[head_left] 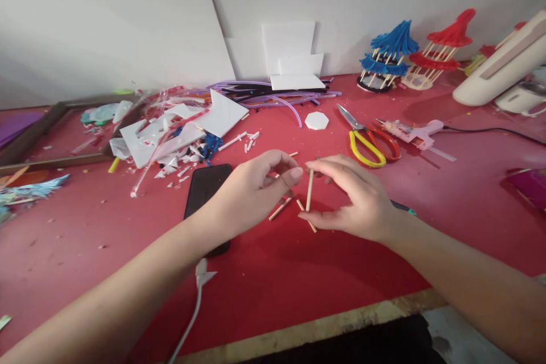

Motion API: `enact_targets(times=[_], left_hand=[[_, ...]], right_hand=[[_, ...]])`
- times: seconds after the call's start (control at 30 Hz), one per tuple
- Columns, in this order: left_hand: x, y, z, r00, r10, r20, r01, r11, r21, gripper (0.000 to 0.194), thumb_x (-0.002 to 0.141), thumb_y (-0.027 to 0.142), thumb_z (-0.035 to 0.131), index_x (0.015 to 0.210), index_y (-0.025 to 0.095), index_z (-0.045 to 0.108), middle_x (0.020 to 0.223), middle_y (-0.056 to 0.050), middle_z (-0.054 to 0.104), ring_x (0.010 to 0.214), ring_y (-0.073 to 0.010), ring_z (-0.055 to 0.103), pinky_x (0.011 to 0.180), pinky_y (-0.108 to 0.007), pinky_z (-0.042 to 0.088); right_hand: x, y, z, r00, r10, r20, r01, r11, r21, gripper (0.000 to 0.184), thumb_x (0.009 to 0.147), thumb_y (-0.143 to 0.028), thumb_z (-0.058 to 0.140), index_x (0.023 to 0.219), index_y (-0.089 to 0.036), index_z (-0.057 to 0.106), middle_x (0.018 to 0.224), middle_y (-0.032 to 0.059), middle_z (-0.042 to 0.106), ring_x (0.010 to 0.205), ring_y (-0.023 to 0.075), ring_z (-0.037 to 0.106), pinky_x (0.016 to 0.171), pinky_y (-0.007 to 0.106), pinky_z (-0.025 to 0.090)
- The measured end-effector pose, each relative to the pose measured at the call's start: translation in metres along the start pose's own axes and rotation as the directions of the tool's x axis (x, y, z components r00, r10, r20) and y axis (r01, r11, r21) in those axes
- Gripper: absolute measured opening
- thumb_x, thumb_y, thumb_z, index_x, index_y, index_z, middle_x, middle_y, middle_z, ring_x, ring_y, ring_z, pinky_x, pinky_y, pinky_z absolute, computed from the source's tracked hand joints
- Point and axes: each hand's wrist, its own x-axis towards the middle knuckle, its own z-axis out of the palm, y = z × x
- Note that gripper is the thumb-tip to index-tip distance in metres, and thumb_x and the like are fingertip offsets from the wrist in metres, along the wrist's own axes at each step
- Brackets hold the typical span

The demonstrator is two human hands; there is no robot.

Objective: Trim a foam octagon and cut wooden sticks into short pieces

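My right hand [352,199] pinches a short wooden stick [309,189] between thumb and forefinger and holds it upright over the red table [298,273]. My left hand [256,187] is curled just left of it, thumb and forefinger pressed together at the stick's upper end; whether it holds a small piece there I cannot make out. Two more short sticks [280,209] lie flat on the table beneath the hands. A black phone [205,187] lies under my left wrist with a white cable [194,307] plugged in.
Yellow and red scissors [369,142], a glue gun [416,133] and a white octagon [317,120] lie behind the hands. Blue [388,57] and red [439,48] pagoda models stand at the back right. White foam scraps [179,131] and purple tubes [273,96] clutter the back left.
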Motion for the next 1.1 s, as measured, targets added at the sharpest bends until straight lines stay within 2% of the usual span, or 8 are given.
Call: enact_targets(times=[0.1,0.17,0.43,0.63,0.73,0.87,0.97,1.1], left_hand=[[0.008,-0.008,-0.009,0.993,0.112,-0.043,-0.084,0.904,0.420,0.022,0.093,0.039,0.049,0.091,0.021,0.064,0.088,-0.003,0.070,0.084,-0.0205,0.066,0.077,-0.032,0.050],[0.016,-0.015,-0.010,0.989,0.142,-0.026,-0.105,0.831,0.546,0.018,0.091,0.034,0.051,0.092,0.020,0.063,0.089,-0.004,0.070,0.084,-0.0217,0.066,0.077,-0.033,0.049],[0.041,-0.005,0.014,1.000,-0.021,0.002,0.011,0.613,0.790,0.018,0.086,0.009,0.047,0.100,0.011,0.058,0.092,-0.015,0.067,0.084,-0.0282,0.067,0.068,-0.034,0.049],[0.041,0.001,0.015,1.000,-0.026,-0.002,0.018,0.635,0.772,0.025,0.083,0.003,0.043,0.102,0.008,0.058,0.092,-0.016,0.067,0.085,-0.0288,0.067,0.072,-0.037,0.050],[0.036,-0.001,0.006,0.999,0.012,-0.045,0.019,0.769,0.639,0.025,0.085,0.009,0.044,0.107,0.011,0.057,0.096,-0.012,0.068,0.088,-0.0269,0.066,0.075,-0.038,0.050],[0.020,0.003,-0.001,0.998,-0.053,0.038,0.047,0.990,0.135,0.026,0.084,0.017,0.055,0.110,0.016,0.059,0.090,-0.004,0.069,0.081,-0.0185,0.067,0.074,-0.031,0.053],[0.008,0.007,-0.001,0.984,-0.085,0.154,0.115,0.975,-0.192,0.020,0.084,0.024,0.061,0.103,0.018,0.063,0.088,-0.001,0.067,0.075,-0.0137,0.067,0.069,-0.025,0.054],[-0.001,0.009,0.001,0.973,-0.120,0.197,0.188,0.907,-0.377,0.016,0.082,0.024,0.066,0.097,0.018,0.064,0.084,0.001,0.065,0.074,-0.0120,0.068,0.070,-0.023,0.056]], right_hand=[[0.000,0.008,0.000,1.000,-0.008,-0.027,0.006,0.998,-0.062,0.055,0.076,-0.046,0.074,0.120,-0.018,0.057,0.101,0.0113,0.071,0.092,0.0240,0.067,0.082,0.041,0.057],[0.000,0.012,0.000,1.000,-0.009,-0.027,0.007,0.997,-0.075,0.053,0.075,-0.046,0.074,0.118,-0.017,0.059,0.099,0.0108,0.071,0.089,0.0230,0.067,0.080,0.040,0.058],[-0.001,0.016,-0.003,0.998,-0.042,-0.038,0.039,0.996,-0.085,0.057,0.076,-0.042,0.075,0.121,-0.013,0.057,0.104,0.0143,0.070,0.094,0.0240,0.066,0.083,0.041,0.057],[-0.001,0.017,-0.004,0.998,-0.011,-0.063,0.005,0.995,-0.095,0.057,0.078,-0.039,0.074,0.126,-0.013,0.055,0.105,0.0151,0.069,0.098,0.0252,0.066,0.086,0.041,0.057],[-0.001,0.016,-0.004,0.994,-0.004,-0.106,-0.005,0.997,-0.083,0.060,0.077,-0.034,0.075,0.129,-0.013,0.053,0.105,0.0147,0.069,0.098,0.0250,0.065,0.086,0.041,0.056],[0.001,0.013,-0.005,0.995,0.012,-0.100,-0.013,1.000,-0.007,0.065,0.077,-0.033,0.077,0.134,-0.017,0.050,0.109,0.0143,0.068,0.099,0.0241,0.065,0.087,0.041,0.056],[0.001,0.011,-0.006,0.999,-0.001,-0.035,0.004,0.997,0.081,0.070,0.075,-0.038,0.078,0.136,-0.020,0.049,0.114,0.0132,0.067,0.098,0.0229,0.066,0.086,0.040,0.057],[0.000,0.007,-0.007,0.999,-0.033,-0.005,0.034,0.988,0.151,0.076,0.071,-0.038,0.080,0.137,-0.020,0.047,0.115,0.0123,0.067,0.100,0.0217,0.065,0.088,0.038,0.056]])
